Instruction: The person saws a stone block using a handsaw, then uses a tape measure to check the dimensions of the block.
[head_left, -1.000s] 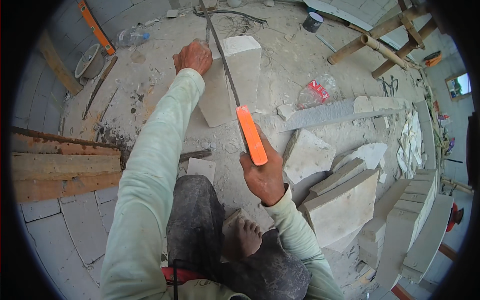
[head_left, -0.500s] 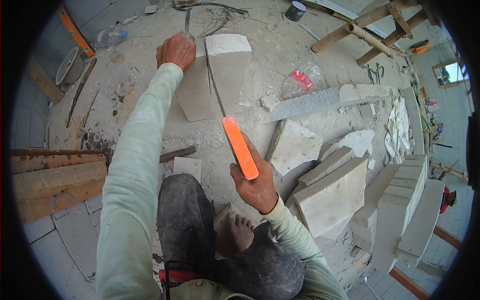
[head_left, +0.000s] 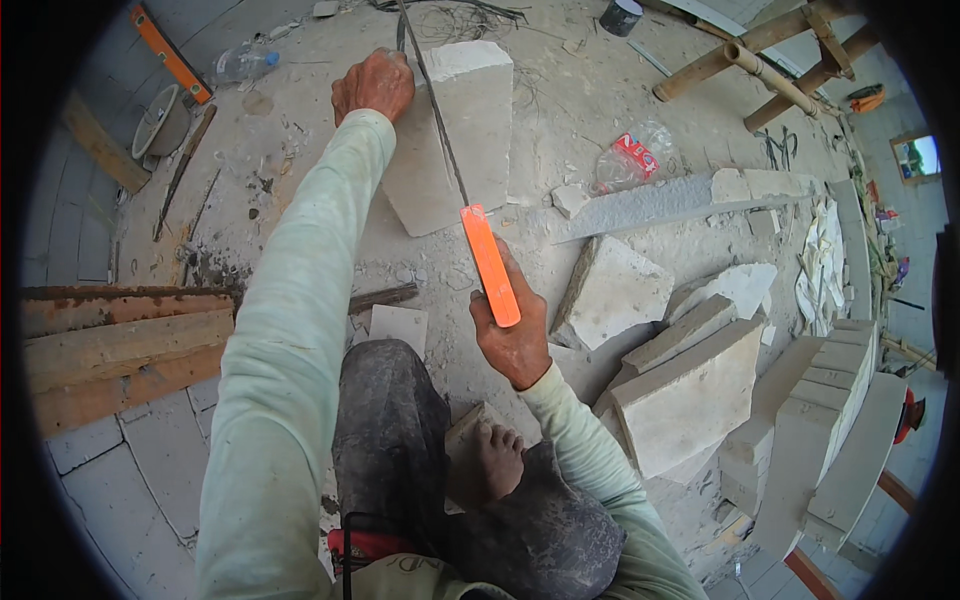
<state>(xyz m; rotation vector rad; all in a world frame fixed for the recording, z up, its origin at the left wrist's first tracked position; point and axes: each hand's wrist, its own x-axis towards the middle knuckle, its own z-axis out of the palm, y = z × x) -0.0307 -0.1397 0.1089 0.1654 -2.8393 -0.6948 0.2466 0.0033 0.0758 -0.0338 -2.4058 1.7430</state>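
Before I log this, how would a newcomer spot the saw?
Find the pale block at upper centre. The saw crosses it in view, orange handle at its lower end. Unlike the orange level at upper left, it has a thin dark blade.

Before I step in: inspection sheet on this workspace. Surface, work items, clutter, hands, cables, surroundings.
Surface: floor dusty, strewn with chips.
Work items: orange-handled saw, blade crossing in front of pale block; contact unclear.
Clutter: broken slabs, clear bottle with red label, blue-capped bottle.
Hands: right hand grips the saw handle; left hand at the block's left side, grip unclear.
Cables: dark strands beyond the block; wire or cable, can't tell.
Surroundings: wooden trestle far right, orange spirit level far left.
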